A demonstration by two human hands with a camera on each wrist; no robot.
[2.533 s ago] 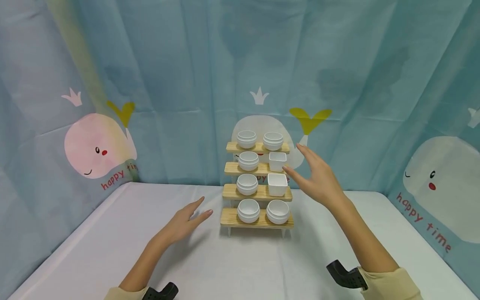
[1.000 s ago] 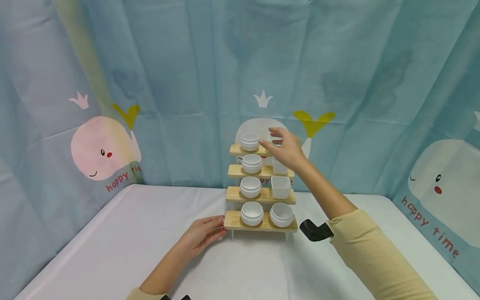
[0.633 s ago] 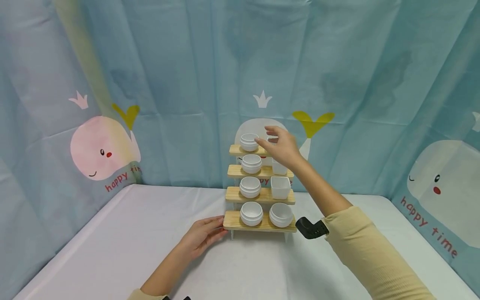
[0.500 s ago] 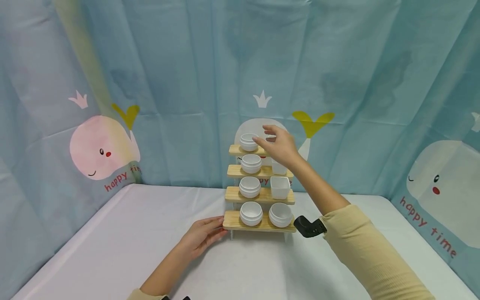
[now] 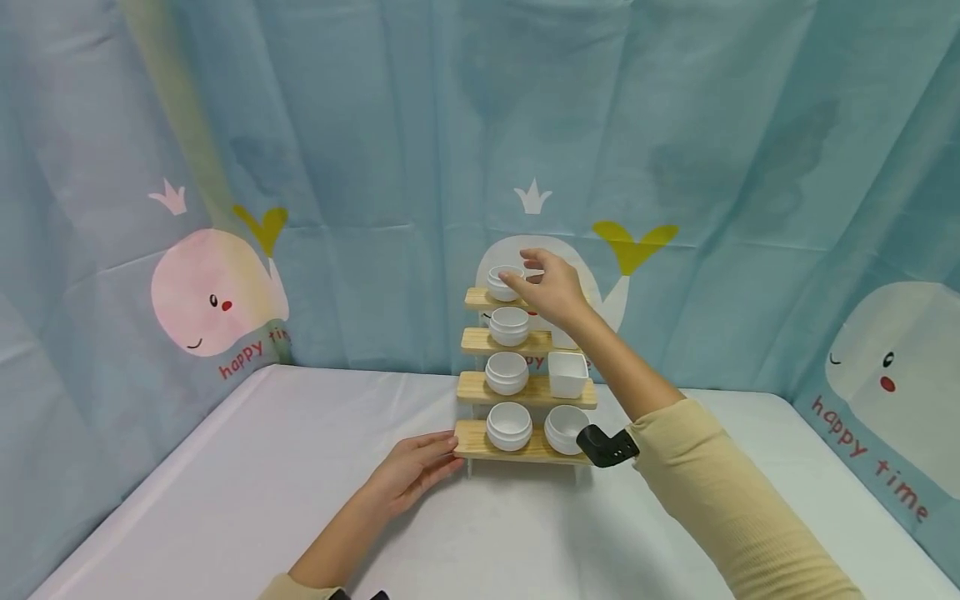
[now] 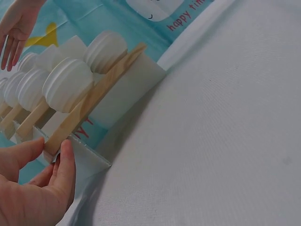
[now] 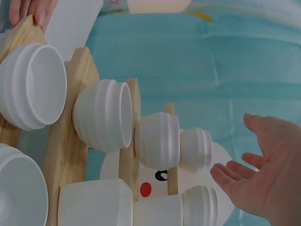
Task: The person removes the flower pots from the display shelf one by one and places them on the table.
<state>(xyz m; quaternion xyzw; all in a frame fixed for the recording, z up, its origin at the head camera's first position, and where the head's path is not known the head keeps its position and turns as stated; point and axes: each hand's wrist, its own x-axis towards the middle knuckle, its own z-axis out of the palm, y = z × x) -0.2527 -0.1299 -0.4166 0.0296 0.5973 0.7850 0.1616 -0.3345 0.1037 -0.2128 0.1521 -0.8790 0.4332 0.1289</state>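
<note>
A tiered wooden stand [image 5: 467,390] with clear supports bears small white bowls in two columns. My left hand [image 5: 408,471] pinches the left end of its lowest board; in the left wrist view, thumb and fingers close round the board's end [image 6: 70,122]. Up at the top tier, my right hand [image 5: 553,287] reaches with fingers loosely spread. In the head view its thumb overlaps the top left round bowl [image 5: 499,290]. The right wrist view shows a gap between the fingers and that bowl [image 7: 196,149]. My right hand hides the top right bowl from the head camera.
Below the second tier's right end stands a square white bowl [image 5: 567,377], with a round one [image 5: 566,423] under it. A white cloth [image 5: 300,433] covers the table. Blue printed curtains [image 5: 360,308] hang close behind and at both sides.
My left hand has come right and taken hold of the lowest board's end. My right hand has moved left and up over the top tier, lately creeping further left. The bowls stay put.
</note>
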